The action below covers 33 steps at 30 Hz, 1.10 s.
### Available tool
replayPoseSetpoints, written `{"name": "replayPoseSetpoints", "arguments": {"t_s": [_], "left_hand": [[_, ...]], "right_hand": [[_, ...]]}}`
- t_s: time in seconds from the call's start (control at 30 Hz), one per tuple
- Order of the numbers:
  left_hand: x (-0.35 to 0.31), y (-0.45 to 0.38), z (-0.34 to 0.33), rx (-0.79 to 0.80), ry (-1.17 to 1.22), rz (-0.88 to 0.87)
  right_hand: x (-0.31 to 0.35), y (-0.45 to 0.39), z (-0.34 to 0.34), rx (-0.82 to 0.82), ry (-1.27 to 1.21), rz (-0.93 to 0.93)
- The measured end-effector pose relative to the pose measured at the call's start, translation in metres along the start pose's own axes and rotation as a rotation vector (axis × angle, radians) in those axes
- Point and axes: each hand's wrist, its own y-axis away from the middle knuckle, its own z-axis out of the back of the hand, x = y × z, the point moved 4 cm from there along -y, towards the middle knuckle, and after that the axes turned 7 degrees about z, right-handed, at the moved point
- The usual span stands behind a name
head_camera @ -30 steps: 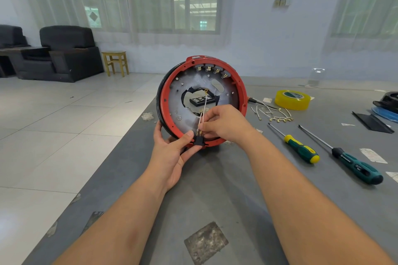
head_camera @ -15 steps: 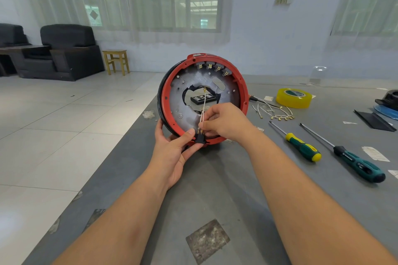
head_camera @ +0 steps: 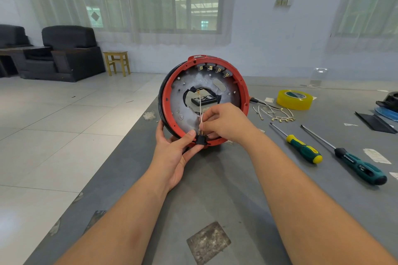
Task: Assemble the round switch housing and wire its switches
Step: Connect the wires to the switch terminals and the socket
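Your left hand (head_camera: pixel 174 148) grips the black switch (head_camera: pixel 200 140) at the red round housing's (head_camera: pixel 204 101) lower rim, standing on edge on the worktop (head_camera: pixel 215 189); your right hand (head_camera: pixel 224 121) pinches a thin wire (head_camera: pixel 200 109) above it.

Soft daylight is coming through the curtained windows (head_camera: pixel 172 0) far beyond the pinching right hand (head_camera: pixel 224 122), lighting the room brightly and evenly, with the panes washing out slightly. Only faint, diffuse shadows are falling on the grey table (head_camera: pixel 215 189) just below the grip and under the forearms. The wide lens is bending straight lines toward the frame edges, and the far wall and the corners are looking a little soft while the area around the grip is staying sharp.
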Motion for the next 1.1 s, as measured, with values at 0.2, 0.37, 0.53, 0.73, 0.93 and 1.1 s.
{"name": "replayPoseSetpoints", "arguments": {"t_s": [0.2,0.37,0.53,0.73,0.93,1.1], "left_hand": [[0.0,0.001,0.0,-0.001,0.005,-0.002],[0.0,0.0,0.001,-0.004,0.031,-0.006],[0.0,-0.001,0.003,-0.021,0.051,-0.015],[0.001,-0.002,0.004,-0.043,0.055,-0.023],[0.002,-0.002,0.005,-0.049,0.06,-0.031],[0.002,-0.002,0.005,-0.06,0.061,-0.047]], "right_hand": [[0.003,0.001,-0.001,0.007,0.081,0.032],[0.003,0.001,-0.002,-0.001,0.115,0.044],[0.002,0.001,-0.004,-0.006,0.134,0.053],[0.006,0.001,-0.004,-0.015,0.188,0.05],[0.01,0.004,-0.005,-0.01,0.215,0.045],[0.011,0.003,-0.006,-0.013,0.232,0.04]]}}
